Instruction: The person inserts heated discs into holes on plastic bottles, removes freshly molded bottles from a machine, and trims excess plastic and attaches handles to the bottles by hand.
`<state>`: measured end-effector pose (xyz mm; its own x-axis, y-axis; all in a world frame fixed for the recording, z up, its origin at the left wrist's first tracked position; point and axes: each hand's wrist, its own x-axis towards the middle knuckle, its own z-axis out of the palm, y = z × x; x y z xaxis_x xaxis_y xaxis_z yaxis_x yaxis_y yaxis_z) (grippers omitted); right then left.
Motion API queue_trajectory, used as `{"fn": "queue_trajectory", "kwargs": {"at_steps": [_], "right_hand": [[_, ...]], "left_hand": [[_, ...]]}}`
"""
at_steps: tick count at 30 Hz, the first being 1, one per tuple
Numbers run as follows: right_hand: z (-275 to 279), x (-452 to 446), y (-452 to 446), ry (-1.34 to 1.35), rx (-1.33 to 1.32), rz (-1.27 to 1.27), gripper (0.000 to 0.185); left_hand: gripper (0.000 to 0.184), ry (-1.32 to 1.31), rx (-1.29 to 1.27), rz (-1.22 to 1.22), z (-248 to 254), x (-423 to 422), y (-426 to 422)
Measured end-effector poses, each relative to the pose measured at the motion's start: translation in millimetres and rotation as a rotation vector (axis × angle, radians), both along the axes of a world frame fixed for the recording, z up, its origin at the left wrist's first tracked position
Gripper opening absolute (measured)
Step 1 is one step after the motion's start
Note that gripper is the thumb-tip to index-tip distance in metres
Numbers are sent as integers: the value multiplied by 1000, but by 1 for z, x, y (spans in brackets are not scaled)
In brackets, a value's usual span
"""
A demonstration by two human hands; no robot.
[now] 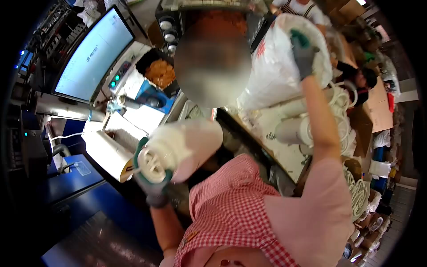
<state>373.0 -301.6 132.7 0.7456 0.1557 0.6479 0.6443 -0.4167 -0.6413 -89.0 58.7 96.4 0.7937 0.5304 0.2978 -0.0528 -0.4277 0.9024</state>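
Observation:
My left hand (pixel 154 184), in a grey and green glove, is closed around the end of a large white plastic cylinder (pixel 189 144). Round openings show in the end facing me, and the body lies tilted up to the right. My right hand (pixel 304 55), gloved the same way, is raised at a big white plastic bag (pixel 278 62) with a red print. Its fingers are bent at the bag's upper part and seem to grip the film. What the bag contains is hidden.
A monitor (pixel 95 55) stands at the left, above a blue cabinet (pixel 80 178). Behind the cylinder are a black bin of orange pieces (pixel 160 73) and a blue device (pixel 153 100). White cylinders (pixel 293 131) lie on the right worktop (pixel 284 158). Another person (pixel 358 80) is beyond it.

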Motion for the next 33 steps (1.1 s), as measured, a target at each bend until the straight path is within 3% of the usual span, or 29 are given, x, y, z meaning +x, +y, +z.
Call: {"fn": "queue_trajectory", "kwargs": {"at_steps": [1,2,4,5,7,9,11,14,15,17,21,24,25,26,28,30,32,33], "right_hand": [[12,27,-23,98,-173,-136,28],[23,39,-26,108,-169,-133,28],[27,55,-36,304,-954,-444,38],[14,66,-42,313,-951,-440,38],[-16,88,-57,237,-1080,-189,45],[-19,83,-51,140,-1078,-158,45],[-12,82,-45,-2,-1334,-280,41],[26,83,-49,3,-1447,-185,37],[34,82,-63,-159,-1305,-193,33],[68,75,-93,-118,-1119,-300,37],[120,78,-179,-410,-540,-285,39],[166,51,-183,-245,-73,-248,30],[180,26,-159,-119,271,-27,29],[196,4,-140,31,583,36,27],[198,-27,-104,169,891,98,27],[148,-50,-70,52,691,233,27],[100,-64,-3,72,816,546,25],[78,-68,39,150,1047,785,22]], "left_hand": [[91,-11,-189,32,-8,19,-17],[92,2,-88,58,-15,43,-30],[92,9,-35,13,-33,82,-46],[91,-7,-50,-11,-40,101,-55],[90,3,-57,-64,-50,139,-68],[87,62,154,-57,-55,171,-76],[83,57,352,-83,-61,203,-85],[78,49,373,-132,-80,254,-101],[76,59,402,-160,-85,271,-105],[80,83,413,-200,-110,300,-110],[76,100,403,-82,-160,344,-113],[75,96,377,-117,-164,362,-109],[76,115,391,-157,-164,366,-108],[77,121,390,-154,-164,366,-108],[77,111,387,-156,-164,369,-107],[79,125,382,-133,-165,368,-108],[80,121,377,-129,-161,366,-108],[81,120,390,-139,-162,367,-107]]}}
